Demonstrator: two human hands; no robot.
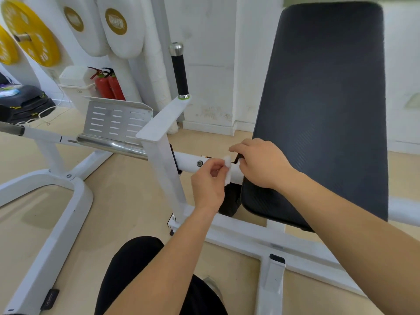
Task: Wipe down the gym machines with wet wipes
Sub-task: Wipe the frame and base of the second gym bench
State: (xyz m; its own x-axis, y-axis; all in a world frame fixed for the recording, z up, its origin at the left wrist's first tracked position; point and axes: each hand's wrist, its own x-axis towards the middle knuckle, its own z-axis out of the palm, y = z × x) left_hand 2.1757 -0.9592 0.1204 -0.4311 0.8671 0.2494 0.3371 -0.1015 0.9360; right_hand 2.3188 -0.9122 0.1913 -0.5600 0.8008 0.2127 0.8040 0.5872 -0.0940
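Upper left: yellow plate (30, 32) marked "10". White lidded bin (76, 86), contents hidden. Gold logos on white pads (116, 21), unreadable. Centre: left hand (208, 185) pinches wet wipe (227, 172) between thumb and fingers, against white tube (191, 160). Right hand (261, 164), fingers curled over the tube just beside black pad (322, 110).

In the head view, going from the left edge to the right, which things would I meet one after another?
yellow weight plate → red fire extinguishers → black handle grip → left hand → wet wipe → right hand → black seat pad
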